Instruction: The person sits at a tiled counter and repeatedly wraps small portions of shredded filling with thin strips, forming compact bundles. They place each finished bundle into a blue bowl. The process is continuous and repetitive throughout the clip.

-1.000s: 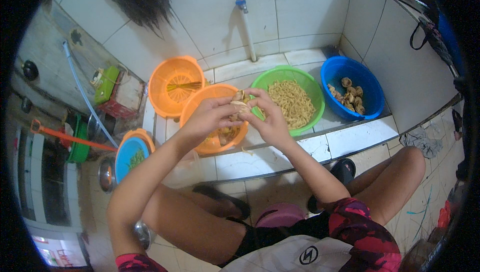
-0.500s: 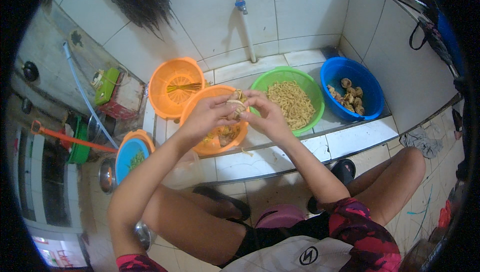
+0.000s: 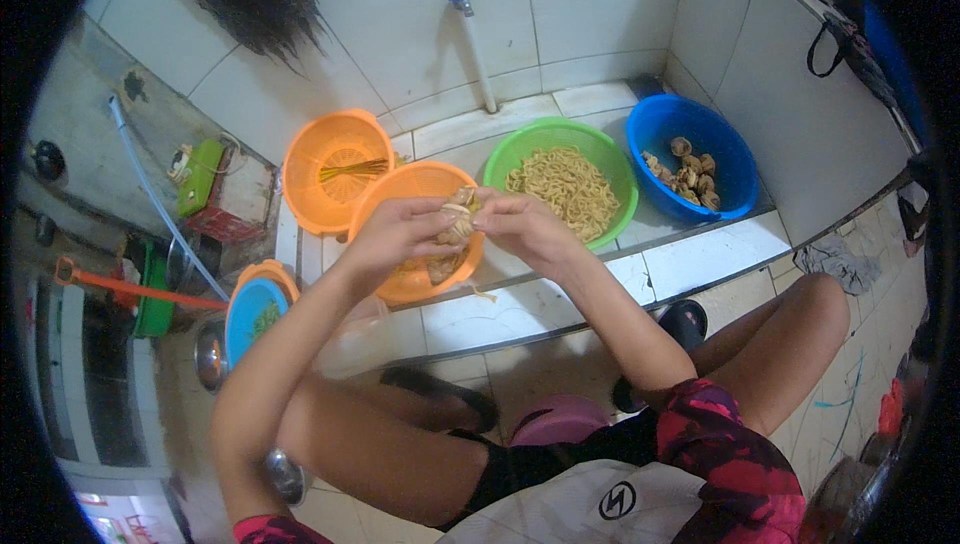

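My left hand (image 3: 395,229) and my right hand (image 3: 522,228) come together above an orange basin (image 3: 410,184). Between their fingertips is a small bundle (image 3: 460,222) wound with pale yellowish strands, gripped from both sides. Part of it is hidden by the fingers. Yellowish and brownish food (image 3: 442,266) lies in the basin beneath. To the right, a green basin (image 3: 540,136) holds a heap of noodle-like strands (image 3: 565,194). Farther right, several similar wrapped bundles (image 3: 690,176) sit in a blue basin (image 3: 738,169).
Thin sticks (image 3: 352,171) lie in another orange basin (image 3: 310,149) behind. At left stands a light blue bowl (image 3: 243,319) with chopped greens. A tap on a white pipe (image 3: 478,59) rises behind the basins. The tiled ledge (image 3: 540,309) runs in front of my knees.
The whole view has shifted slightly. Both hands still grip the bundle over the orange basin, and the bundle and fingers have turned a little.
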`<action>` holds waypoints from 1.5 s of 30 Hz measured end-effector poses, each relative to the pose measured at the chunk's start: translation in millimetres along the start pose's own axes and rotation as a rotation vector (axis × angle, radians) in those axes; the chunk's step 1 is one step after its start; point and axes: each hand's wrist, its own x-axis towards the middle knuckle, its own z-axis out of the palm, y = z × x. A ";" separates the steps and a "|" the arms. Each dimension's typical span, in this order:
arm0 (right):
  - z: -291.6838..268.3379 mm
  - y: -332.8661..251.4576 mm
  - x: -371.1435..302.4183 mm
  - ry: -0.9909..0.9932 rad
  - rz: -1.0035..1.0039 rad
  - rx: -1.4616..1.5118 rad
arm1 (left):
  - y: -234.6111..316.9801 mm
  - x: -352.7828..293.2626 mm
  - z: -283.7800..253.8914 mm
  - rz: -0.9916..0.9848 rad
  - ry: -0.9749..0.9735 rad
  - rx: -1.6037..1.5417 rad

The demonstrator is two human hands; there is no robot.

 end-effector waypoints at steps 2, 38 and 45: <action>3.7 -0.8 -1.0 0.062 -0.035 -0.115 | -1.0 0.1 0.6 0.006 0.000 0.005; 30.8 -3.8 -5.6 0.349 -0.456 -0.608 | -0.3 5.3 -6.5 0.175 0.187 -0.054; 30.7 6.4 -6.0 0.362 -0.468 -0.448 | 1.2 0.8 -0.2 0.180 0.057 -0.012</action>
